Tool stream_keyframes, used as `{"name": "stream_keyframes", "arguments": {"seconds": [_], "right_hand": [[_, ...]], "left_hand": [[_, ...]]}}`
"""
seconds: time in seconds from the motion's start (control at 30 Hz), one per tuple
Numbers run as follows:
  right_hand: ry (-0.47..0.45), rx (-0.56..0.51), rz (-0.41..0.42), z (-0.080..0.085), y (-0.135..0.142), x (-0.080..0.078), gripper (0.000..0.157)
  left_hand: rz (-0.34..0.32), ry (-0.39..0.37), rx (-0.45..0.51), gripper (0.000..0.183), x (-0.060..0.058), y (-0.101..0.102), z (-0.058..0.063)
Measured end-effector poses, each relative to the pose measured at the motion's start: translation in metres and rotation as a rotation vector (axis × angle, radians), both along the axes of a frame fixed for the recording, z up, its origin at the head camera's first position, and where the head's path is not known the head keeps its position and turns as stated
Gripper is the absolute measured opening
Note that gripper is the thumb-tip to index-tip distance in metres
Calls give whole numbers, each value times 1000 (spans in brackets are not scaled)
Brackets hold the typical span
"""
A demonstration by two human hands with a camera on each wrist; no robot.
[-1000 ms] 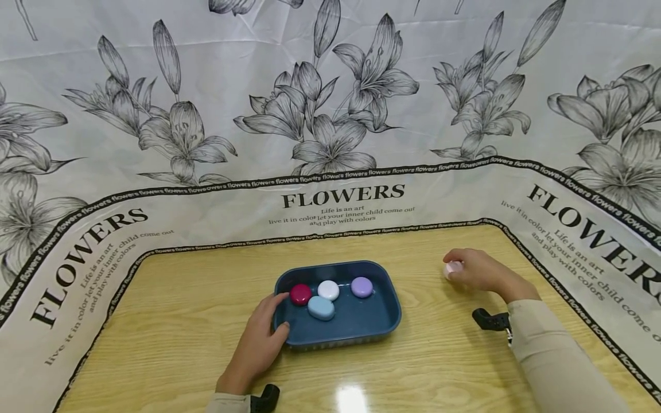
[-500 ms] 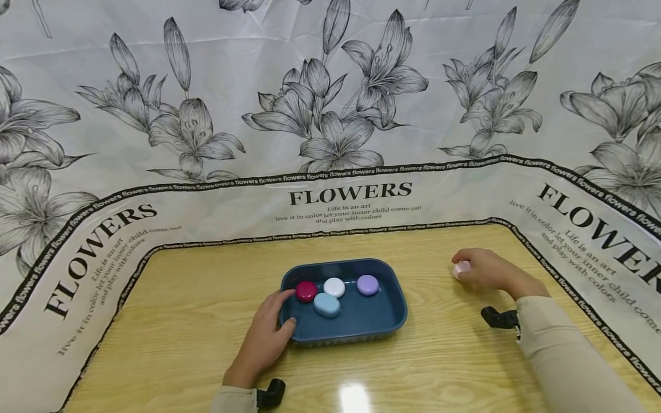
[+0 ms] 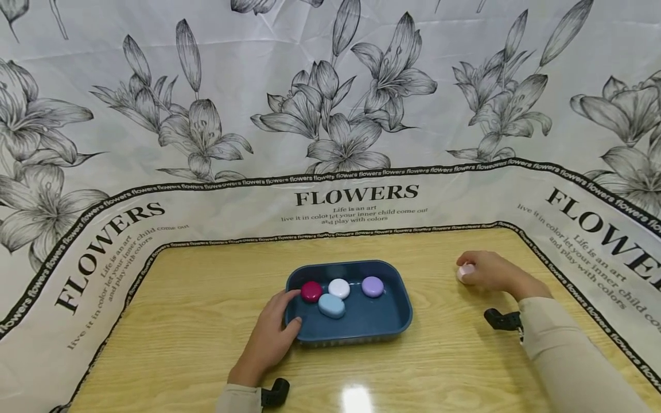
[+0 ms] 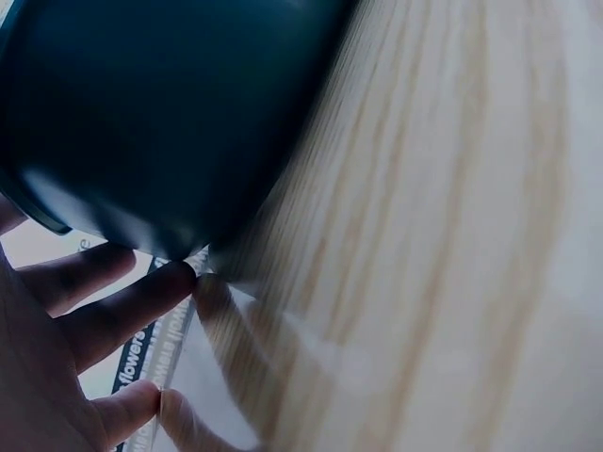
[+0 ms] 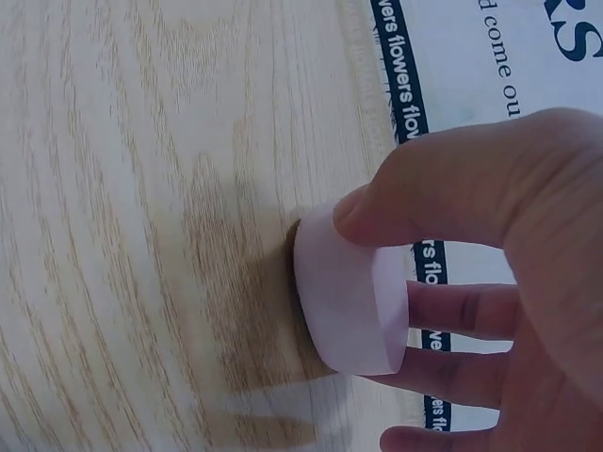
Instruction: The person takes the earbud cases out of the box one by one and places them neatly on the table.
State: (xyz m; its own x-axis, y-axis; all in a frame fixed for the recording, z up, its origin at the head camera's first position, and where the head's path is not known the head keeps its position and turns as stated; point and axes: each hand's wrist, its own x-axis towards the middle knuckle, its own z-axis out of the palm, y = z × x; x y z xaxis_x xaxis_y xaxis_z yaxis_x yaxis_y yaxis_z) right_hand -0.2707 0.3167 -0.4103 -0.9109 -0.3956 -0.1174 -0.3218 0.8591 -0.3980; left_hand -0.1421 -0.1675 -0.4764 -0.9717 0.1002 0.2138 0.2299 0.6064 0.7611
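Note:
My left hand holds the left end of a dark blue tray, its index finger and thumb at the rim. In the left wrist view, other fingers lie against the outside of the tray wall. At the right, away from the tray, my right hand holds a pale pink, short rounded block between thumb and fingers, close over the table. Inside the tray lie a dark red round piece, a white one, a light blue oval one and a purple one.
The wood-grain table is bordered at the back and sides by a white cloth printed with flowers and lettering. Wood surface lies between the tray and my right hand.
The whole head view has shifted, so everything appears farther right. Both hands keep their places relative to the tray and table, and the pink block stays in my right hand.

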Motion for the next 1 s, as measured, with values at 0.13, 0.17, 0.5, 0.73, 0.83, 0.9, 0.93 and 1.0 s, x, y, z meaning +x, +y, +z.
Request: {"name": "stream_keyframes", "arguments": {"seconds": [0.13,0.17,0.5,0.73,0.83,0.9,0.93,1.0], "right_hand": [[-1,-6,14,0,-4,0,37],[1,-6,15,0,-5,0,37],[-5,15,8,1,-5,4,37],[-22,19,-2,3,-6,7,39],[-20,4,5,4,-8,7,39],[-19,-3,2,6,-10,7,38],[-16,-2,1,7,-10,8,38],[-12,-9,2,10,-13,7,37]], "left_hand": [[6,-11,3,52,0,-2,1],[8,-14,4,52,1,-3,1],[-1,-5,13,51,0,-1,1],[-8,0,10,51,-2,-1,-2],[-1,-2,4,51,-3,-2,-2],[-4,-9,2,52,-3,-3,-2],[-7,-14,-2,52,-3,-3,-1],[-6,-16,0,52,-2,-4,0]]}}
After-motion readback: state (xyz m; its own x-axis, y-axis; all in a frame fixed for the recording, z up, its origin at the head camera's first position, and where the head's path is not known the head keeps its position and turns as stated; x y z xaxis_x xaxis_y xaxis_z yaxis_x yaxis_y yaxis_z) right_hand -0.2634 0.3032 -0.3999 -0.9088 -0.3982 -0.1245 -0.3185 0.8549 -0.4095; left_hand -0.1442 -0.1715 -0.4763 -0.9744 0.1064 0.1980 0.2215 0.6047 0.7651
